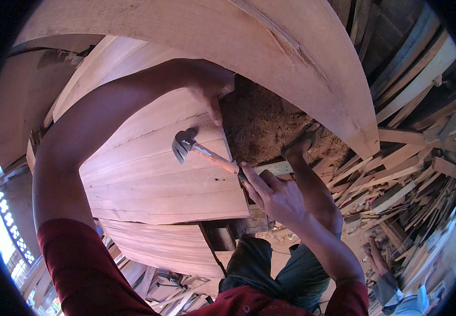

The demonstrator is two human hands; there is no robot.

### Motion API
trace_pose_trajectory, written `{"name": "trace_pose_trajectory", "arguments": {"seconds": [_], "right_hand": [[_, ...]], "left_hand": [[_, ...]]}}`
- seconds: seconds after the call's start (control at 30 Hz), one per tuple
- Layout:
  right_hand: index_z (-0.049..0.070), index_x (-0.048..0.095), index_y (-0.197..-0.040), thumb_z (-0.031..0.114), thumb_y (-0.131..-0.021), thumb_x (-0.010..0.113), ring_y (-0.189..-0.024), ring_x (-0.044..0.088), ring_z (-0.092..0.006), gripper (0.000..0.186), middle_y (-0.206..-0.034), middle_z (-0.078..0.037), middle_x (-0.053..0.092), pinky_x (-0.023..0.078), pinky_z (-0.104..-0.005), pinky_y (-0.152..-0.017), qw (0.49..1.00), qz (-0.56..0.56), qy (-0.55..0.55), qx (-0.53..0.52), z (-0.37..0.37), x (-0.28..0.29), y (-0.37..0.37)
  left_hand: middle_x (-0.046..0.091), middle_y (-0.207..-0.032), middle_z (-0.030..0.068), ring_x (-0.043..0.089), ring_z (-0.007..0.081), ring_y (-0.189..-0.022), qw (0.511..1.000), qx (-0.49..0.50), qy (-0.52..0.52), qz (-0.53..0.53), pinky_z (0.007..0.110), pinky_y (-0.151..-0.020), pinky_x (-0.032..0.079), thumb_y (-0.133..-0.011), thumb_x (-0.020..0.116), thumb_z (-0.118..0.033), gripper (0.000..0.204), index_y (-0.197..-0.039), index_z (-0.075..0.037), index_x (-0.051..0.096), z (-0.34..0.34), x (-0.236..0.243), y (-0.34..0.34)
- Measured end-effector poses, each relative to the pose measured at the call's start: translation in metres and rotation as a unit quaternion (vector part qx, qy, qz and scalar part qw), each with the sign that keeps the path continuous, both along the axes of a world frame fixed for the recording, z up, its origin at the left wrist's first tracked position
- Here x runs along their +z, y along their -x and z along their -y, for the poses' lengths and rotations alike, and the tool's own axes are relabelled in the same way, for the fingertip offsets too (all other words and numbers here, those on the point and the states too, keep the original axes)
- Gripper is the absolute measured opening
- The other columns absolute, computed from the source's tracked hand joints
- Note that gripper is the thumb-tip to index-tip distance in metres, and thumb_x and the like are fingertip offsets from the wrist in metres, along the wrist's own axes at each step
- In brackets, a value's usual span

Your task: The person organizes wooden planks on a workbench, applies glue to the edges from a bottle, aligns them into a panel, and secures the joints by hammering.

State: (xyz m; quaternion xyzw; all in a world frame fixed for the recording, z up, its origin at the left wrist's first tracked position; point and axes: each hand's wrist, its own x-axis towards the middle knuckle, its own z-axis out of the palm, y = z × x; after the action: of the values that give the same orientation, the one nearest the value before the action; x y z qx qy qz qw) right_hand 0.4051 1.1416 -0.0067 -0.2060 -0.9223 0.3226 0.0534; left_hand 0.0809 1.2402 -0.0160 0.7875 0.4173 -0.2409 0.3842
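My right hand (278, 200) is wrapped round the dark grip of a claw hammer (214, 157). The hammer's dark metal head lies over the pale wooden planking (159, 163), pointing left; whether it touches is unclear. My left arm arches across the planking, and my left hand (210, 87) is at its upper right edge. One finger of that hand points down along the edge, while the others curl in shadow below a large curved board (312, 68). What they hold, if anything, is hidden. Dark seam lines run between the planks.
A heap of offcuts and scrap wood (396, 179) covers the ground at right. Long curved boards (423, 68) lean at the upper right. Brown sawdust (262, 121) lies beyond the planking's edge, near my foot (301, 139). Another person (391, 289) is at the lower right.
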Motion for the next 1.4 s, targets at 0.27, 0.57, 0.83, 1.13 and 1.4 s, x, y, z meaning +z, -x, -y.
{"name": "trace_pose_trajectory", "arguments": {"seconds": [0.27, 0.57, 0.83, 1.13, 1.4], "right_hand": [[0.010, 0.043, -0.145, 0.017, -0.085, 0.066, -0.057, 0.063, -0.0215, 0.064, -0.082, -0.009, 0.061, 0.054, -0.0353, -0.045, 1.000, 0.013, 0.018, 0.002, 0.001, 0.002, 0.004], [0.011, 0.042, -0.145, 0.021, -0.087, 0.065, -0.058, 0.067, -0.0237, 0.063, -0.086, -0.012, 0.064, 0.054, -0.0364, -0.044, 0.998, 0.043, -0.013, 0.033, 0.004, 0.012, -0.004], [0.008, 0.043, -0.144, 0.021, -0.090, 0.065, -0.056, 0.063, -0.0229, 0.059, -0.076, -0.008, 0.057, 0.051, -0.0359, -0.044, 0.999, 0.015, 0.028, 0.011, 0.005, 0.024, -0.006], [0.004, 0.051, -0.137, 0.018, -0.089, 0.065, -0.058, 0.064, -0.0235, 0.052, -0.080, -0.009, 0.062, 0.053, -0.0349, -0.047, 0.997, 0.018, 0.064, -0.033, 0.012, 0.038, -0.027], [-0.005, 0.051, -0.134, 0.010, -0.093, 0.060, -0.093, 0.068, -0.0363, 0.044, -0.106, -0.024, 0.067, 0.055, -0.0429, -0.076, 0.975, -0.036, 0.142, -0.168, 0.014, 0.028, -0.088]], "left_hand": [[0.059, -0.059, 0.0165, 0.057, 0.0275, -0.057, 0.999, 0.031, -0.034, 0.014, 0.043, -0.057, 0.045, -0.059, 0.083, -0.061, 0.067, -0.068, 0.004, 0.066, 0.002, -0.005, -0.001], [0.058, -0.056, 0.0153, 0.056, 0.0277, -0.054, 0.999, 0.033, -0.025, 0.015, 0.042, -0.055, 0.045, -0.058, 0.084, -0.061, 0.068, -0.061, 0.003, 0.063, 0.002, -0.004, -0.004], [0.060, -0.062, 0.0176, 0.060, 0.0296, -0.061, 0.999, 0.033, -0.004, 0.003, 0.044, -0.060, 0.047, -0.057, 0.083, -0.061, 0.068, -0.067, 0.004, 0.066, -0.004, 0.010, -0.012], [0.066, -0.078, 0.0176, 0.063, 0.0325, -0.081, 0.994, 0.080, -0.075, 0.003, 0.044, -0.071, 0.049, -0.060, 0.082, -0.059, 0.062, -0.076, 0.000, 0.069, 0.016, 0.009, -0.003], [0.063, -0.120, 0.0140, 0.052, 0.0327, -0.124, 0.885, 0.226, -0.386, 0.127, 0.046, -0.112, 0.037, -0.078, 0.074, -0.051, 0.053, -0.105, -0.006, 0.069, 0.123, 0.008, -0.055]]}}
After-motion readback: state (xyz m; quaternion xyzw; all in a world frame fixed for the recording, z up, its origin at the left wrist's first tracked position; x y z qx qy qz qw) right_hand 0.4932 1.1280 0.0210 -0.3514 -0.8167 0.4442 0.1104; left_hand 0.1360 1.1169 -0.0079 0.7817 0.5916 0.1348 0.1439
